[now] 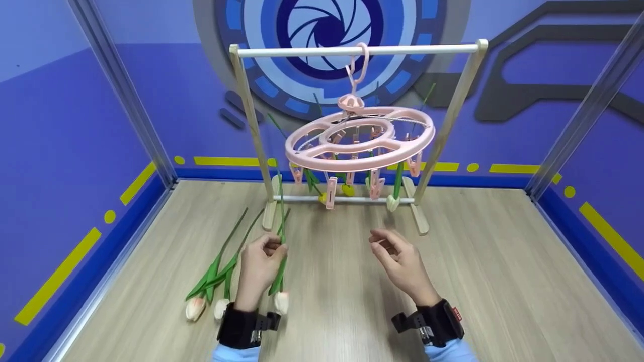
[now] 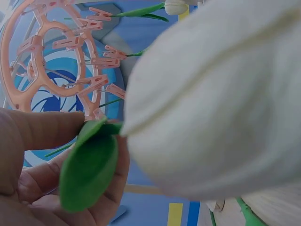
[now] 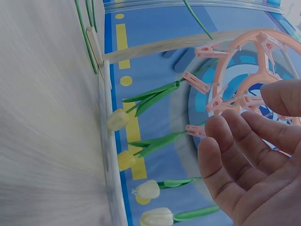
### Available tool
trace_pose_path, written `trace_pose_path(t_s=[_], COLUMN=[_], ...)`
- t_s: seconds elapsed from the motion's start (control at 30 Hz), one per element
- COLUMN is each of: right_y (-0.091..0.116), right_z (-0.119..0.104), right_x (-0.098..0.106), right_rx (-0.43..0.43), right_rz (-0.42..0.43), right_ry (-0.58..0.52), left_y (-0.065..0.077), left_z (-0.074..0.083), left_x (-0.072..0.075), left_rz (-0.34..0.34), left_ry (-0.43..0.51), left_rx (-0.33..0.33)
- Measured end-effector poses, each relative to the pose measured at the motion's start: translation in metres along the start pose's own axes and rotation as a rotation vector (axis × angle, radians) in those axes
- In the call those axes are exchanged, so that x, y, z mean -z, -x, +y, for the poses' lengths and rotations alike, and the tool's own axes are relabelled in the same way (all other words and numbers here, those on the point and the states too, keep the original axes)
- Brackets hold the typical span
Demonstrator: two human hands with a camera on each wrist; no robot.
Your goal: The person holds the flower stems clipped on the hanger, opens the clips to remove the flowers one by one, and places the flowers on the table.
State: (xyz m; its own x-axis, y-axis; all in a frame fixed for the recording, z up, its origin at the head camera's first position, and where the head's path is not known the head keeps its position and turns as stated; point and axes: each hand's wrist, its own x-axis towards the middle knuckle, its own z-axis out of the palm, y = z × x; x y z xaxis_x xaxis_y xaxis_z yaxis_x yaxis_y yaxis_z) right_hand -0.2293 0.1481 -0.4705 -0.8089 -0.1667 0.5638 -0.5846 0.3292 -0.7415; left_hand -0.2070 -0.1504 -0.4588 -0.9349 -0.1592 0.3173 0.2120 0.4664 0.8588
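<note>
My left hand (image 1: 260, 264) pinches the green stem of an artificial tulip (image 1: 282, 302) between thumb and fingers, its pale bloom hanging down and the stem pointing up. In the left wrist view that white bloom (image 2: 211, 108) fills much of the picture, with a green leaf (image 2: 89, 169) by the fingers. My right hand (image 1: 400, 261) is raised with loosely bent fingers and holds nothing. Beyond both hands hangs a pink round clip hanger (image 1: 359, 163) with several clothespins (image 1: 331, 193). Tulips hang bloom-down from it, among them a white one (image 1: 393, 202) and a yellow one (image 1: 347, 190).
A wooden rack (image 1: 455, 105) carries the hanger by its hook (image 1: 363, 60) on the top bar. On the table (image 1: 342, 301), left of my left hand, lie a pinkish tulip (image 1: 195, 308) and a white tulip (image 1: 220, 307). Blue printed panels (image 1: 65, 166) enclose the table.
</note>
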Motion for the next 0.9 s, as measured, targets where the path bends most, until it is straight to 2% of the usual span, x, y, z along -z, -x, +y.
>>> trace_pose_path(t_s=[0.23, 0.6, 0.9], right_y=[0.003, 0.005, 0.006], right_z=[0.001, 0.006, 0.007], right_x=[-0.008, -0.016, -0.023], right_rx=[-0.046, -0.069, -0.053], right_rz=[-0.036, -0.103, -0.136], right_ry=[0.055, 0.1, 0.088], left_y=[0.001, 0.002, 0.001], left_z=[-0.002, -0.005, -0.01], left_x=[-0.005, -0.015, -0.023], left_rz=[-0.033, -0.061, -0.098], left_ry=[-0.035, -0.044, -0.051], left_rx=[0.016, 0.038, 0.114])
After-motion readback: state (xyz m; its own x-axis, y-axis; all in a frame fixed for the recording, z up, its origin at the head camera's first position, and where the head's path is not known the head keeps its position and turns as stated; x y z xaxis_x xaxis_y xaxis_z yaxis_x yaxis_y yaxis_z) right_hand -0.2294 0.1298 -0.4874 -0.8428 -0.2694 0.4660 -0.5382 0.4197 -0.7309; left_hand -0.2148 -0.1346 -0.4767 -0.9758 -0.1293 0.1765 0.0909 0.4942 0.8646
